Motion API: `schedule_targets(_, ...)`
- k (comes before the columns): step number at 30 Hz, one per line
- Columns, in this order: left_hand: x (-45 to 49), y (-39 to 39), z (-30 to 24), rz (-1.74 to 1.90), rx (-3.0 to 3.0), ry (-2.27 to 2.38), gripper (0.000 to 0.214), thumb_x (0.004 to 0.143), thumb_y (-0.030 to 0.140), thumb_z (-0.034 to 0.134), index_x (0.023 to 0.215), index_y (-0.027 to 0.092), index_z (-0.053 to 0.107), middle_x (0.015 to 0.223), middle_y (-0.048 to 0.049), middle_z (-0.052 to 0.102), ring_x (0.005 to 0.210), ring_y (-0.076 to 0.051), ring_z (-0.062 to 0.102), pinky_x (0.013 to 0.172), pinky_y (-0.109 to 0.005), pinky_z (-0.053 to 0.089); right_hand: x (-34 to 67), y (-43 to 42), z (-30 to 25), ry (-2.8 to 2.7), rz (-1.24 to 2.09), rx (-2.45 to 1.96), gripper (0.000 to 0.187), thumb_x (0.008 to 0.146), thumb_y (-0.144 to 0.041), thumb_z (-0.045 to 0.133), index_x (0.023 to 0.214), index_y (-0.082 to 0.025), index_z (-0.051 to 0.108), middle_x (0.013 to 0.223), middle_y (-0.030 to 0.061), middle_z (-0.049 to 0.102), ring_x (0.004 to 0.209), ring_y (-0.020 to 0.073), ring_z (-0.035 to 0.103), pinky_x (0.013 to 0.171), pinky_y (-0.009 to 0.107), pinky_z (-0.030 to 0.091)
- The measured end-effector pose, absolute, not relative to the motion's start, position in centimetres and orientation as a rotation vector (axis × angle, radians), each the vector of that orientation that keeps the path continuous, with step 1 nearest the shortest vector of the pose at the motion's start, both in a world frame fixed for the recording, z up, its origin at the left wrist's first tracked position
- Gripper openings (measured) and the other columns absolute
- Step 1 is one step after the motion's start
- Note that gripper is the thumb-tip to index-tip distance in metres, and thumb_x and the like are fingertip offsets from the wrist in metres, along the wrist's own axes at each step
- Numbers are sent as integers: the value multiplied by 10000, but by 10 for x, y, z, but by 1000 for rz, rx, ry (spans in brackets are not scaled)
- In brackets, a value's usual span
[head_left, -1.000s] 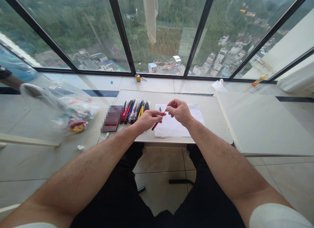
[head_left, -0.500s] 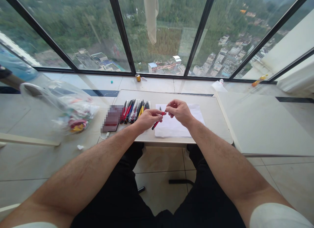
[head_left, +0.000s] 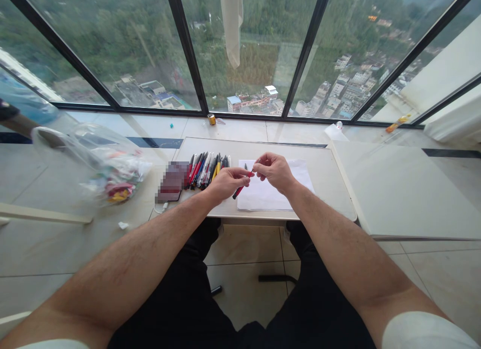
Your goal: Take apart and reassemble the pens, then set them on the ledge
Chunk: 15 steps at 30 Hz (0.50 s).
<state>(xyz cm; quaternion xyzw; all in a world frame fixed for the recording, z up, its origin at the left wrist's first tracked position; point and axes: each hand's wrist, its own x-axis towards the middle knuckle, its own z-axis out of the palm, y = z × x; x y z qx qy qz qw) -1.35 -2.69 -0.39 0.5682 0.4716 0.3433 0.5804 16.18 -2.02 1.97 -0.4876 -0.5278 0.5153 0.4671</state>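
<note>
Far left of the paper (head_left: pixel 276 198) lay a clear bag (head_left: pixel 108 163). Nearer it, a dark case (head_left: pixel 171 181) and a row of pens (head_left: pixel 205 169) lay on the table (head_left: pixel 330 188), the pens just beside the paper's left edge. Over that edge the left hand (head_left: pixel 225 182) was closed on the barrel of a red pen (head_left: pixel 240 187), which slanted down toward the paper's near left corner. Above the paper's upper left, the right hand (head_left: pixel 276 171) pinched the pen's top end narrowly with its fingertips; what part it held was hidden.

Both grips looked light, so a sharp pull or twist could have let a small part slip free. Such a part might have rolled off the paper and over the table's near edge, or into the row, where it would be hard to find. A jerk of the left hand might also have scattered that row.
</note>
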Motion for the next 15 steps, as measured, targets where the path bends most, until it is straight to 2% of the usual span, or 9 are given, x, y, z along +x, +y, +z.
schedule_targets(6, -11, -26, -1, 735, 1379, 1175, 355, 720, 464, 700, 828, 128, 736, 728, -61, 689, 556, -99, 495, 516, -236, 364, 164, -20, 20, -1305, 1238, -1173, 149, 662, -241, 719, 719, -168, 603, 553, -25, 607, 469, 96, 540, 428, 211, 444)
schedule_targets(10, -9, -29, 4, 736, 1396, 1197, 321, 767, 456, 660, 882, 162, 716, 822, -66, 693, 708, -135, 583, 558, -221, 419, 165, -20, 20, -1320, 1218, -1144, 159, 667, -260, 719, 736, -171, 608, 547, -34, 600, 466, 94, 536, 422, 206, 434)
schedule_targets(15, -6, -33, 7, 679, 1348, 1285, 293, 787, 463, 639, 941, 217, 687, 974, -66, 670, 823, -175, 609, 491, -208, 458, 165, -19, 20, -1322, 1204, -1111, 168, 672, -270, 723, 740, -170, 607, 557, -36, 596, 465, 91, 531, 418, 205, 428)
